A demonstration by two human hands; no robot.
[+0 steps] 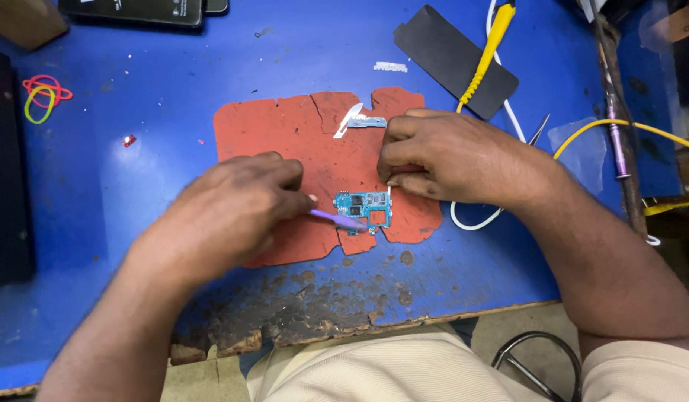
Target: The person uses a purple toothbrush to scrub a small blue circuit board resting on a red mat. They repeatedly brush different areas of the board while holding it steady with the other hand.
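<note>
A blue workbench (136, 223) carries a cracked red mat (285, 141). On the mat lies a small blue circuit board (364, 207). The right hand (449, 156), fingers curled, steadies the board's upper edge. The left hand (233, 208) grasps a purple pry tool (335, 217), its tip on the board.

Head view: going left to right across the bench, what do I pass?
Rubber bands → small red bit → left hand → purple tool → blue circuit board → right hand → tweezers → clear plastic piece.
</note>
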